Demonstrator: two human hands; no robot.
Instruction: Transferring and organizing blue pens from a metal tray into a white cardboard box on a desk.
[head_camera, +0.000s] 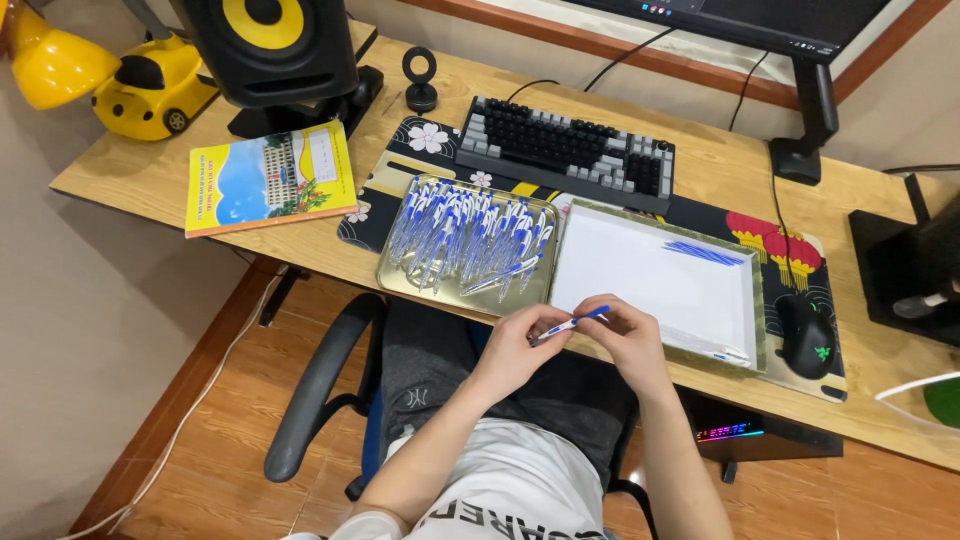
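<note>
Head view looks down on a wooden surface (700, 165) with both hands held just off its near edge, over the lap. Left hand (515, 350) and right hand (625, 335) together grasp one blue-and-white pen (570, 324) — the left pinches its pale end, the right closes on its blue end; fingertips cover both tips, so how the ends look cannot be told.

Just beyond the left hand sits a metal tray (392, 270) heaped with similar pens (465, 235); they overlap too much to separate one from another. To its right a second tray (757, 330) is lined with white paper, with a few thin blue pieces (705, 252) at its far right corner, too small to make out — another faint piece lies near its near right corner.

Farther off stands a keyboard (565, 150); a black mouse (805, 335) lies right of the white tray. A speaker (275, 45) and a monitor (760, 20) are cut off by the top edge.
</note>
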